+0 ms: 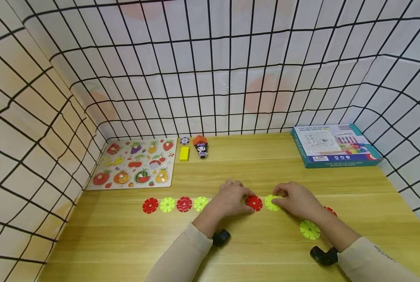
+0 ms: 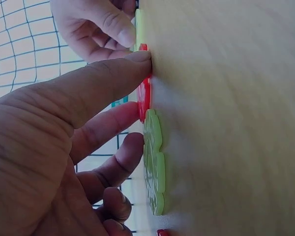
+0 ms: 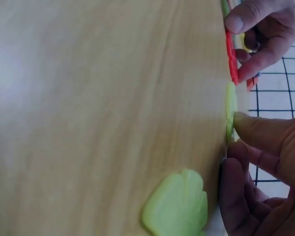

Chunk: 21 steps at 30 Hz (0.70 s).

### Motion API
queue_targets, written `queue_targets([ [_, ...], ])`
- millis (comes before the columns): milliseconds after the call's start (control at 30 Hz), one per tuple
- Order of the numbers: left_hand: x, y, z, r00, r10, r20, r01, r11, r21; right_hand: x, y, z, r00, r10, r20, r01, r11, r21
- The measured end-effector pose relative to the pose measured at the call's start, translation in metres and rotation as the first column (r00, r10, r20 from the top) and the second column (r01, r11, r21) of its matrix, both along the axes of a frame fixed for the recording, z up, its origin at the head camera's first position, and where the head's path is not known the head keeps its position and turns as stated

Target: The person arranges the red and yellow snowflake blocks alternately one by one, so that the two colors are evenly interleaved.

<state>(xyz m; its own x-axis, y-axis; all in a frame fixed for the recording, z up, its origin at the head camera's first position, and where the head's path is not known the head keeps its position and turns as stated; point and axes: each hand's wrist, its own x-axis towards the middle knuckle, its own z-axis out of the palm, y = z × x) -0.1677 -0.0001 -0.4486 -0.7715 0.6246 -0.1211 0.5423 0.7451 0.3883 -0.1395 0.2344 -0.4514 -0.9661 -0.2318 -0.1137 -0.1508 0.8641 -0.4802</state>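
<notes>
My left hand (image 1: 231, 199) holds a red flower-shaped disc (image 1: 254, 203) by its edges, thumb at the near side and index finger at the far side. Just to its right, my right hand (image 1: 297, 199) pinches a yellow-green disc (image 1: 271, 203) of the same notched kind at its right edge. In the head view a narrow gap separates these two discs. Another yellow-green disc (image 2: 155, 167) lies close by under my left fingers. The row runs on leftward with a yellow-green disc (image 1: 200, 203), a red disc (image 1: 184, 204) and more, alternating in colour.
A loose yellow-green disc (image 1: 310, 230) and a partly hidden red disc (image 1: 331, 210) lie by my right forearm. Farther back are a fruit puzzle board (image 1: 134, 164), a yellow block (image 1: 184, 154), a small figurine (image 1: 201, 150) and a flat box (image 1: 336, 145). Black wire mesh (image 1: 210, 70) surrounds the table.
</notes>
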Motion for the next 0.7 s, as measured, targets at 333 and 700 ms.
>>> queue_targets([
  [333,-0.002,-0.002,-0.001,1.000,-0.030,0.004,0.030,0.999,0.040,0.016,0.028,0.009,0.996,-0.073,0.046,0.079,0.984,-0.159],
  [700,0.000,0.023,-0.001,0.995,-0.068,-0.073,0.071,0.996,0.046,0.052,0.098,0.008,0.984,-0.179,0.004,0.179,0.983,-0.040],
])
